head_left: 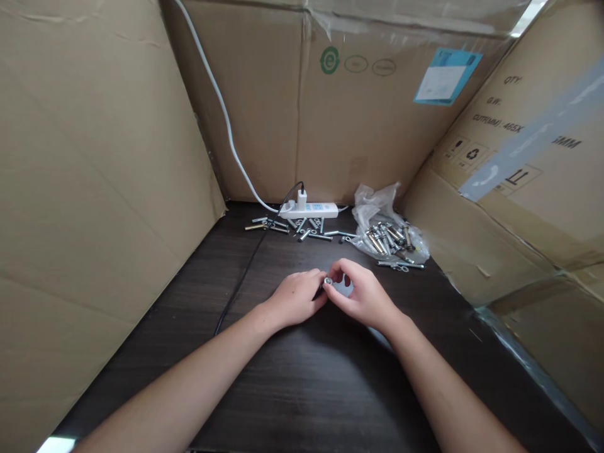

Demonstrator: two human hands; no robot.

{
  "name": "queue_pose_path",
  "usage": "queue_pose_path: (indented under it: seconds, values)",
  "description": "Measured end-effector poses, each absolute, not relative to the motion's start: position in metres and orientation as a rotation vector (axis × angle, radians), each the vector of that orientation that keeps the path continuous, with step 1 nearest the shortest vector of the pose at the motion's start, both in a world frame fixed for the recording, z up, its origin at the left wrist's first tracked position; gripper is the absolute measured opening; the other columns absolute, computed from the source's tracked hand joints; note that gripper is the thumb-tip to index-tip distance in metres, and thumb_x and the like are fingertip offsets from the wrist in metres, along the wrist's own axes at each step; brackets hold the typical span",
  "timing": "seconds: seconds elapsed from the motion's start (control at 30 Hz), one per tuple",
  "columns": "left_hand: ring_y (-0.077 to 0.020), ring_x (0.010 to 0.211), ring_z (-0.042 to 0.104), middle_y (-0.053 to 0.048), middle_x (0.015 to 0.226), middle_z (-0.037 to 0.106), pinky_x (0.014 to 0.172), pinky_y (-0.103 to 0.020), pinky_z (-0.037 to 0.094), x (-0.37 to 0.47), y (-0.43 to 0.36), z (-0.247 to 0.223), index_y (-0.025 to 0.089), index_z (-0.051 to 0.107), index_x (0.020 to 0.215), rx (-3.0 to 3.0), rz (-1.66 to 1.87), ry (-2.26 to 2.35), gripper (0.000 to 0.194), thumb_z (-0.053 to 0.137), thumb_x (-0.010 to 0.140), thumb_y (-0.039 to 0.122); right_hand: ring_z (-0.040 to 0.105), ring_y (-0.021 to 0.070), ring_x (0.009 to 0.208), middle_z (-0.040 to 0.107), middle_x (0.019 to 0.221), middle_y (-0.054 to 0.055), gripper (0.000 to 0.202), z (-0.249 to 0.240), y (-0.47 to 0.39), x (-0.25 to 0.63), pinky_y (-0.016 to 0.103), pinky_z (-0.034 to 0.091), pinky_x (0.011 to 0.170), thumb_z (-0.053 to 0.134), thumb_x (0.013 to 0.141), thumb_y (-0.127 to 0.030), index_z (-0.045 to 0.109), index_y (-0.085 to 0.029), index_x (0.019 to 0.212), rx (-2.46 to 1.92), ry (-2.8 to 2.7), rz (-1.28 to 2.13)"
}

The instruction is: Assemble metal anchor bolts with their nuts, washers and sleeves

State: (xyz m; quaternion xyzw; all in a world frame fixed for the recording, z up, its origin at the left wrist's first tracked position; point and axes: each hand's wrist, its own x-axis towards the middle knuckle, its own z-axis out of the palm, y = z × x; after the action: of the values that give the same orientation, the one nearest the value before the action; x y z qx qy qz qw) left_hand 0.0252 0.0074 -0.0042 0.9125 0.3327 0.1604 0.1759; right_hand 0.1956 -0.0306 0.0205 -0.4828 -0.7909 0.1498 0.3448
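Observation:
Over the middle of the dark table [302, 384], my two hands meet at the fingertips. My right hand [361, 294] pinches a small silvery metal piece, which looks like a nut [328, 281], between thumb and forefinger. My left hand [297, 296] is closed right beside it, its fingers curled and touching or nearly touching the piece; what they hold, if anything, is hidden. Several loose bolts and sleeves [321, 237] and washers lie beyond my hands. An open clear plastic bag [372, 204] at the back right holds many bolts [389, 238].
A white power strip [325, 210] with a plugged-in white adapter [302, 200] lies at the back. A black cable [243, 277] crosses the table left of my hands. Cardboard walls stand left [104, 157], behind [245, 82] and right [533, 233].

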Motion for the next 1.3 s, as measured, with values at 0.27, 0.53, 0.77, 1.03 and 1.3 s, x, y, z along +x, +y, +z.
queue_pose_path:
  seconds: [0.27, 0.53, 0.77, 1.03, 1.3]
  values:
    - [-0.0191, 0.087, 0.061, -0.004, 0.097, 0.062, 0.072, -0.028, 0.046, 0.025, 0.008, -0.006, 0.018, 0.052, 0.099, 2.597, 0.44, 0.954, 0.015, 0.047, 0.087, 0.026, 0.053, 0.0143, 0.069, 0.058, 0.078, 0.001, 0.012, 0.018, -0.029, 0.196, 0.025, 0.042, 0.064, 0.059, 0.078, -0.025, 0.054, -0.02, 0.088, -1.254, -2.049, 0.382]
    - [-0.0186, 0.086, 0.061, -0.003, 0.094, 0.062, 0.072, -0.028, 0.046, 0.026, 0.009, -0.009, 0.019, 0.055, 0.096, 2.615, 0.419, 0.984, 0.013, 0.05, 0.085, 0.024, 0.055, 0.0129, 0.065, 0.061, 0.074, 0.0, 0.006, 0.015, -0.027, 0.197, 0.024, 0.043, 0.062, 0.06, 0.079, -0.021, 0.06, -0.019, 0.085, -1.262, -2.084, 0.455]
    - [-0.0188, 0.086, 0.061, -0.003, 0.094, 0.062, 0.073, -0.029, 0.046, 0.026, 0.009, -0.007, 0.02, 0.056, 0.097, 2.619, 0.427, 1.024, 0.015, 0.051, 0.085, 0.026, 0.055, 0.0128, 0.064, 0.062, 0.072, 0.001, 0.004, 0.015, -0.029, 0.195, 0.024, 0.044, 0.061, 0.06, 0.08, -0.02, 0.061, -0.019, 0.084, -1.186, -2.034, 0.401]
    - [-0.0201, 0.083, 0.063, -0.003, 0.088, 0.069, 0.075, -0.032, 0.044, 0.026, 0.007, -0.005, 0.022, 0.064, 0.09, 2.619, 0.38, 1.041, 0.03, 0.037, 0.093, 0.035, 0.055, 0.0129, 0.062, 0.062, 0.07, 0.001, 0.005, 0.013, -0.03, 0.192, 0.024, 0.045, 0.06, 0.058, 0.08, -0.019, 0.062, -0.018, 0.084, -1.139, -1.966, 0.373]
    - [-0.0201, 0.075, 0.065, -0.006, 0.078, 0.071, 0.074, -0.032, 0.043, 0.027, 0.007, -0.004, 0.018, 0.066, 0.074, 2.606, 0.322, 1.112, 0.052, 0.028, 0.095, 0.045, 0.06, 0.0158, 0.066, 0.069, 0.082, 0.005, 0.014, 0.007, -0.027, 0.189, 0.028, 0.048, 0.063, 0.055, 0.085, -0.026, 0.066, -0.019, 0.09, -1.227, -1.892, 0.427]
